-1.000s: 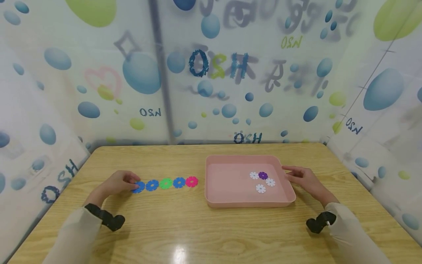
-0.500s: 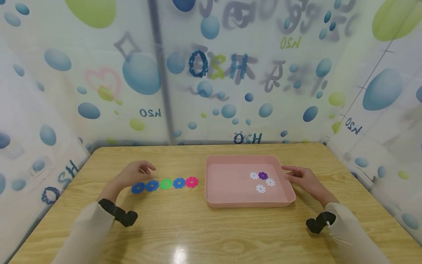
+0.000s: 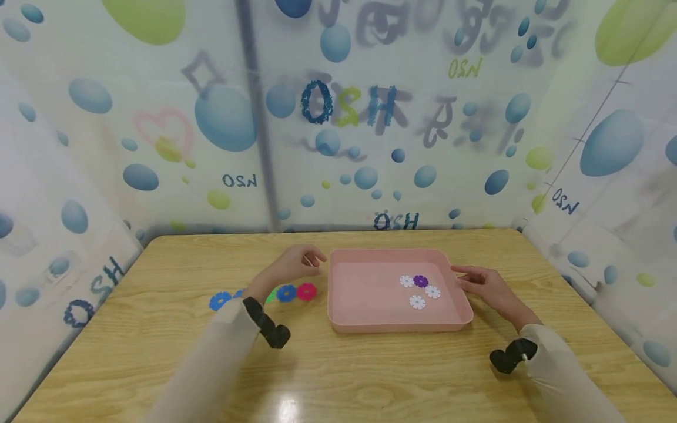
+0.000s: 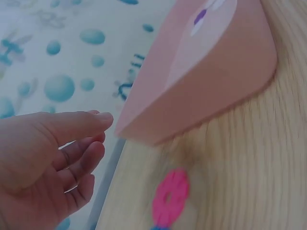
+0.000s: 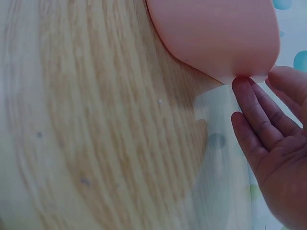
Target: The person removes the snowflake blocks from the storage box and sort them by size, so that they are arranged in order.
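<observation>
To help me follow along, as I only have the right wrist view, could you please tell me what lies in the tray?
Observer: The tray holds three white discs and one purple disc.
Operator: Thank you. Is anything lying to the left of it?
Observer: Yes, a row of discs, with a pink disc at the end nearest the tray.
Operator: And what, please, is closest to the tray's far left corner?
Observer: The left hand, right beside that corner; I cannot tell whether it touches.
</observation>
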{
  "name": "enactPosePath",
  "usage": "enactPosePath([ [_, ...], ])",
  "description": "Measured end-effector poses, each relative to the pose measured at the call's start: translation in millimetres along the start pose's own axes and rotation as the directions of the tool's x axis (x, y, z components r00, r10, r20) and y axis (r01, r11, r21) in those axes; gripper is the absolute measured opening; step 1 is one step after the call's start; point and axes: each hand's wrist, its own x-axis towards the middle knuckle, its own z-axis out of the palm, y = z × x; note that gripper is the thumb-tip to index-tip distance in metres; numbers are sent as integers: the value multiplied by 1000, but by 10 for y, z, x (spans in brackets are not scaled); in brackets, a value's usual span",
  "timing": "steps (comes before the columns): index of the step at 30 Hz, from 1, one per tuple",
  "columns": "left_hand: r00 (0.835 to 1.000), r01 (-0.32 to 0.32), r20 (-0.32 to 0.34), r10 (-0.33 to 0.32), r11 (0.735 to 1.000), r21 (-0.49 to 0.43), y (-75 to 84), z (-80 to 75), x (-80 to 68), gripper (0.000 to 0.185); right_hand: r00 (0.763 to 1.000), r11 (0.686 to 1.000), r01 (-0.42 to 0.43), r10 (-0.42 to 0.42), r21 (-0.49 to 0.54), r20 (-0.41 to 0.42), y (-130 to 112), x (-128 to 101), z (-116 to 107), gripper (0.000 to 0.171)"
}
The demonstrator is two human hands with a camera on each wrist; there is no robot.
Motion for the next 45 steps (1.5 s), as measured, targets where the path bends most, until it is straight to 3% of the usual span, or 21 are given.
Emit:
enactPosePath([
  [9, 992, 72, 102, -75, 997, 37, 366, 428, 459, 24, 1000, 1000, 2, -2, -1, -3, 10, 1, -8, 55],
  [13, 983, 103, 149, -111, 993, 61, 442, 578, 590, 24, 1000, 1000, -4, 4, -7, -7, 4, 0, -21, 54],
  [19, 965, 171, 203, -164, 985, -18, 536, 808, 712, 24, 1000, 1000, 3, -3, -9, -12, -1, -8, -34, 54],
  [30, 961, 251, 166, -221, 950, -184, 686, 1189, 860, 29, 1000, 1000, -3, 3, -6, -3, -2, 10, -5, 52],
  [36, 953, 296, 140, -267, 919, -259, 674, 1263, 850, 29, 1000, 1000, -5, 5, -18, -2, -3, 25, -2, 51],
  [45, 939, 343, 103, -327, 891, -296, 660, 1387, 902, 27, 1000, 1000, 6, -6, -17, -5, 5, 20, -25, 51],
])
